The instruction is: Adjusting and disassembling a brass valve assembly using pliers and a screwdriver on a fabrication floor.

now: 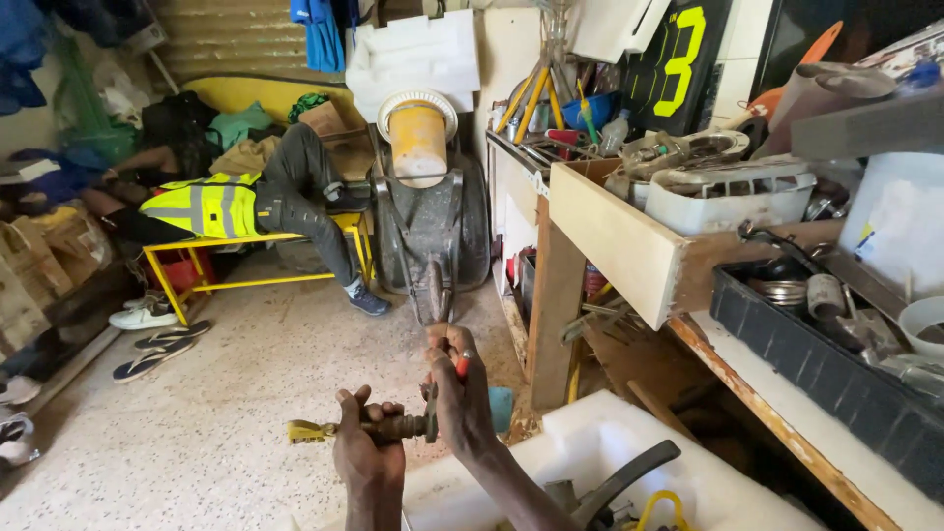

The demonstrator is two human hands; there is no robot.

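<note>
Far left: a person in a high-vis vest (pixel 205 205) lies on a yellow bench (pixel 246 264), well apart from the work; sandals (pixel 157 352) on the speckled floor (pixel 246 393) near it.

Near centre: left hand (pixel 366 450) is fisted around a rusty brass fitting (pixel 393 428). The fitting's long axis runs left-right, roughly level. Its yellowish end (pixel 307 431) pokes out left of the fist; the other end runs right into the tool jaws. Fingers curled tight, thumb over the top, nothing spread.

Just right of that: right hand (pixel 457 388), clamped on the red-tipped handles of pliers (pixel 438 305). The pliers stand nearly upright, so their axis crosses the fitting's at about a right angle. Where exactly the jaws bite is hidden by fingers, cannot tell. The two hands are just beside each other, almost touching, and both are equally on the fitting: left holds the body, right meets its right end through the tool.

Behind, far centre: wheelbarrow (pixel 428 221) tipped upright, with a yellow bucket (pixel 418 138) at its top.

Near right: white tub (pixel 590 442) with a dark handle (pixel 629 477) lying in it, just right of the right forearm.

Right: wooden workbench (pixel 610 236) loaded with metal parts; black tray (pixel 806 344) of fittings nearer.
</note>
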